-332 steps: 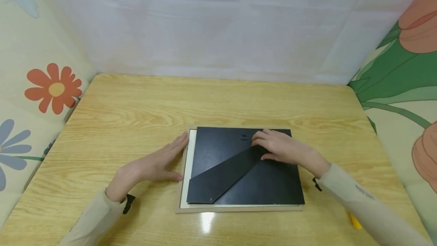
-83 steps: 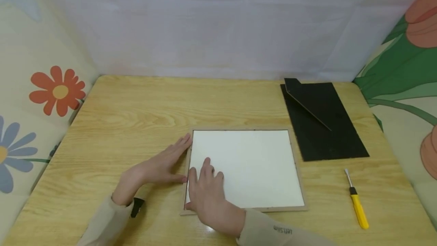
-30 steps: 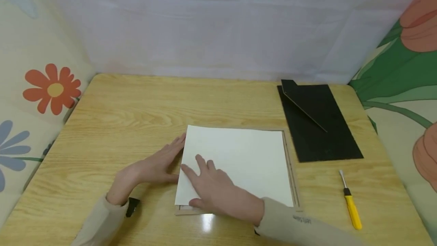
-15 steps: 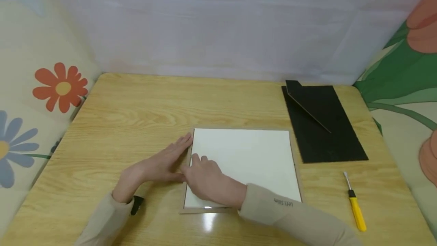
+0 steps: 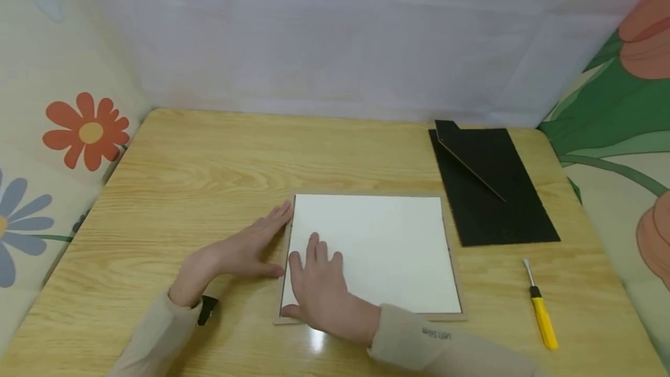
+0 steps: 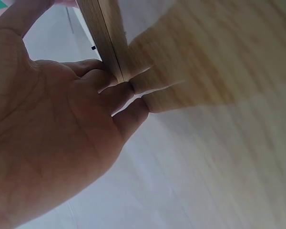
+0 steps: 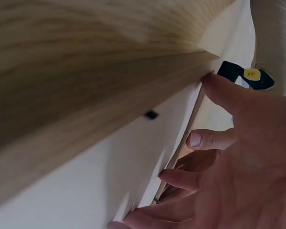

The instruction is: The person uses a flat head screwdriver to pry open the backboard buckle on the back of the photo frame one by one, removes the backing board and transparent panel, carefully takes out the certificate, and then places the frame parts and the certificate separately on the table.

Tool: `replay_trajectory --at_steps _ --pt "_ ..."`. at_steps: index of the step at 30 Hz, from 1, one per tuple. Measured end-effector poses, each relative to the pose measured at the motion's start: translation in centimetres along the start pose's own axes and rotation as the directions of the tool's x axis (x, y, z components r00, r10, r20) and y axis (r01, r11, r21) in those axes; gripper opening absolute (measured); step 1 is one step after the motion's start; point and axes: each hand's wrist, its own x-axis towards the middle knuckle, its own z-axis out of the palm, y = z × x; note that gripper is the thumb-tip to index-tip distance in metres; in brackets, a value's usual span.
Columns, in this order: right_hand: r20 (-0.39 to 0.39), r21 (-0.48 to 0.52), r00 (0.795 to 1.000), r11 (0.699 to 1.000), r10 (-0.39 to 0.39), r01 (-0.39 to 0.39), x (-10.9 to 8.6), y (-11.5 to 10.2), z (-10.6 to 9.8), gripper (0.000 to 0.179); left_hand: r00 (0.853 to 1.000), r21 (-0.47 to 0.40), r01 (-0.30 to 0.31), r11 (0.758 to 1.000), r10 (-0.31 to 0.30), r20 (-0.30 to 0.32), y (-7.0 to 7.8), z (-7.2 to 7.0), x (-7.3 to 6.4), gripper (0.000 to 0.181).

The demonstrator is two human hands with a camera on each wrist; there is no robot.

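A picture frame (image 5: 451, 237) with pale wooden edges lies face down, a white sheet (image 5: 387, 249) inside its border. My left hand (image 5: 238, 258) rests against the frame's left side, fingers extended and thumb apart. In the left wrist view, the fingertips of that hand (image 6: 62, 114) meet the wooden edge (image 6: 100, 33). My right hand (image 5: 324, 298) lies spread over the sheet's left part. In the right wrist view its thumb touches the wooden rim (image 7: 109, 100), and its fingers reach across the sheet's edge. A small dark tab (image 7: 151, 115) sticks out from the rim.
A black backing board (image 5: 502, 220) with its stand leg raised (image 5: 447, 130) lies at the back right of the wooden table (image 5: 235, 156). Nearer, a screwdriver with a yellow handle (image 5: 544, 319) lies to the frame's right. A white cloth (image 5: 335, 45) hangs behind the table.
The black backing board has gone from the frame to the back right. The white sheet, shifted left over the rim one second ago, now sits inside it. My right hand's fingers have spread.
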Motion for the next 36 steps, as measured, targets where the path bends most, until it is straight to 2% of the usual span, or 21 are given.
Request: replay_trajectory --at_steps 6,9,12,15,19,23,26,32,36 --pt "0.085 0.059 0.996 0.998 0.031 -0.036 0.5 -0.2 -0.5 0.100 1.000 -0.002 -0.008 1.000 0.008 -0.003 -0.1 0.0 0.2 0.102" --pt "0.099 0.092 0.994 0.994 0.041 -0.050 0.7 0.1 -0.8 0.096 1.000 -0.009 -0.013 1.000 0.013 -0.008 -0.2 0.1 0.2 0.102" --pt "0.060 0.136 0.997 0.989 0.053 -0.061 0.7 0.6 -1.2 0.086 1.000 -0.017 -0.014 1.000 0.014 -0.009 -0.3 0.0 0.2 0.102" --pt "0.006 0.146 0.999 0.989 0.034 -0.035 0.8 1.1 -1.7 0.081 1.000 -0.036 -0.012 0.999 0.012 -0.013 -0.3 0.0 0.1 0.103" --pt "-0.034 0.089 0.999 0.996 0.002 0.001 0.8 2.0 -2.6 0.074 1.000 -0.040 -0.016 0.999 0.015 -0.016 -0.2 0.0 0.1 0.104" --pt "-0.084 0.034 0.996 0.999 0.007 -0.004 0.8 3.0 -3.7 0.051 1.000 -0.026 -0.022 0.999 0.021 -0.019 -0.2 0.1 0.1 0.103" --pt "-0.096 0.029 0.995 1.000 0.008 -0.005 0.7 3.7 -4.6 0.043 1.000 -0.020 -0.021 1.000 0.021 -0.023 -0.4 0.2 0.2 0.103" --pt "-0.068 0.122 0.997 0.992 -0.029 0.037 -0.2 3.8 -6.6 0.060 0.999 -0.016 -0.026 1.000 0.025 -0.040 -0.5 0.2 0.3 0.103" --pt "-0.067 0.277 0.996 0.958 -0.061 0.078 -1.2 4.0 -8.0 0.068 0.997 -0.015 -0.055 0.998 0.054 -0.056 -0.4 0.2 0.4 0.095"
